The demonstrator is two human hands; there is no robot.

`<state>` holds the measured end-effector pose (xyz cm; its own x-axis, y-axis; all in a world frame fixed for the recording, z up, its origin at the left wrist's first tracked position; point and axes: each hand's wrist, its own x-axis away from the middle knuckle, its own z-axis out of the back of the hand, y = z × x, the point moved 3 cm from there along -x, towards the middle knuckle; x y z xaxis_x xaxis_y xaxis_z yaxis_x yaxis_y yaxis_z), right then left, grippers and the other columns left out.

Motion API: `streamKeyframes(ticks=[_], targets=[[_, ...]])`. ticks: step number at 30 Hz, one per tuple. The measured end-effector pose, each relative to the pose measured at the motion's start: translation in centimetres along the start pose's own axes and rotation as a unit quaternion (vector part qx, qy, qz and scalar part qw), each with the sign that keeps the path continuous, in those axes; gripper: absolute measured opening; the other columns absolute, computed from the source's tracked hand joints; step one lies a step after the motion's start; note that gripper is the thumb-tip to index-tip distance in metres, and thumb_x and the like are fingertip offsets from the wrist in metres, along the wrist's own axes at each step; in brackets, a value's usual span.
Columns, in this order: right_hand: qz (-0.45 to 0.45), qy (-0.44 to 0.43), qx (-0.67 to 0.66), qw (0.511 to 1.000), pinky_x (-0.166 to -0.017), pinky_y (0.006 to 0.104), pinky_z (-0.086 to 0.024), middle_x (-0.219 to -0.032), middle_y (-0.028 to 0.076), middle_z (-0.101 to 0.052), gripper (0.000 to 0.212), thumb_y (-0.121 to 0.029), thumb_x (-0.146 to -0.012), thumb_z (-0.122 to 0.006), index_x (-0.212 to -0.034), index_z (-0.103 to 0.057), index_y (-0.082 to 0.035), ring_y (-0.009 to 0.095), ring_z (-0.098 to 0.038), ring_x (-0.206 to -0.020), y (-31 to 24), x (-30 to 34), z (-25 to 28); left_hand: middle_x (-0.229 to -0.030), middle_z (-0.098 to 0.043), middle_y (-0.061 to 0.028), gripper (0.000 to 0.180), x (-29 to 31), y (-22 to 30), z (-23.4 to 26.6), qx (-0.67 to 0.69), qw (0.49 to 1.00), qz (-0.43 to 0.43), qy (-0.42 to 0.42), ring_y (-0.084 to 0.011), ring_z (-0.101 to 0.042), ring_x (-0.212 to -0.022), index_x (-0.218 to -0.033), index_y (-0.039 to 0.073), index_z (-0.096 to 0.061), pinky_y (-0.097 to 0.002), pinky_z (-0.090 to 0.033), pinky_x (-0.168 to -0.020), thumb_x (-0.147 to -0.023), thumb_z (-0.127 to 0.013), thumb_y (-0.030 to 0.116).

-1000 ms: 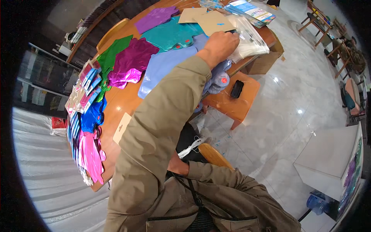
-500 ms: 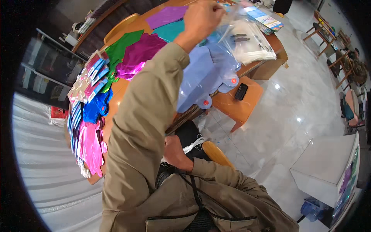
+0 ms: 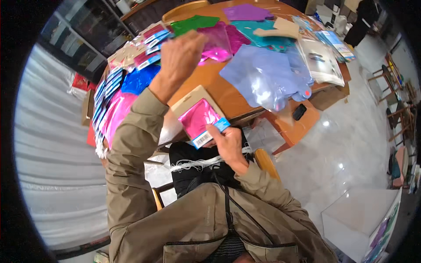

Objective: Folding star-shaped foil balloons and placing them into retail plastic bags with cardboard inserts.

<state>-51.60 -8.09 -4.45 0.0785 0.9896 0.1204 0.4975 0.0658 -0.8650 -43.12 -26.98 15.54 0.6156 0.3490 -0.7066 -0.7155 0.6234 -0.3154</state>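
Observation:
In my right hand (image 3: 230,147) is a flat package (image 3: 199,116) with shiny pink foil, a tan card behind it and a blue-and-white label strip; the thumb presses on the label end. My left hand (image 3: 180,61) is raised over the table, its fingers curled closed and somewhat blurred. Whatever it may hold cannot be made out. Close beyond that hand lie magenta foil sheets (image 3: 217,41). A bundle of thin white strings (image 3: 197,164) lies across my lap, below the package.
Pale blue foil shapes (image 3: 258,74) in clear plastic overhang the table's (image 3: 197,79) right edge. Labelled packs (image 3: 107,87) line its left side, beside pink foil (image 3: 117,111). Green (image 3: 195,25), purple (image 3: 247,12) and teal (image 3: 250,28) pieces lie farther back. An orange stool (image 3: 302,125) bears a black case (image 3: 299,112).
My left hand has come back from the table's far side toward the left. My right hand has risen from my lap and now holds the pink package. The view has shifted.

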Motion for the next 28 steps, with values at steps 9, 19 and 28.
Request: streamKeyframes(ticks=[9, 19, 28], targets=[[-0.008, -0.02, 0.064, 0.998, -0.058, 0.027, -0.064, -0.079, 0.014, -0.077, 0.038, -0.022, -0.102, -0.077, -0.091, -0.077, 0.014, 0.018, -0.072, -0.062, -2.0, 0.3, -0.3, -0.088, -0.07, -0.0068, 0.015, 12.5, -4.7, -5.8, -0.033, 0.952, 0.088, -0.291, -0.0348, -0.066, -0.065, -0.106, 0.016, -0.076, -0.0499, -0.049, -0.059, -0.097, -0.065, 0.018], [-0.026, -0.036, 0.098, 0.994, -0.065, 0.0277, -0.063, -0.083, 0.013, -0.079, 0.028, -0.018, -0.102, -0.078, -0.095, -0.079, 0.009, 0.017, -0.072, -0.067, -3.3, 2.8, 2.2, -0.101, -0.065, -0.0091, 0.022, 15.3, -2.7, 0.8, 0.074, 0.976, 0.135, -0.156, -0.037, -0.066, -0.073, -0.116, 0.019, -0.077, -0.0492, -0.051, -0.064, -0.101, -0.061, 0.017], [0.046, 0.074, 0.137, 0.987, -0.082, 0.0327, -0.068, -0.097, 0.016, -0.084, 0.024, -0.014, -0.105, -0.071, -0.112, -0.078, 0.008, 0.026, -0.082, -0.085, -7.1, 7.8, 6.4, -0.125, -0.067, -0.0195, 0.03, 17.8, 0.4, 2.9, -0.032, 0.963, 0.112, -0.242, -0.0425, -0.07, -0.08, -0.126, 0.016, -0.077, -0.0491, -0.058, -0.067, -0.099, -0.066, 0.021]])
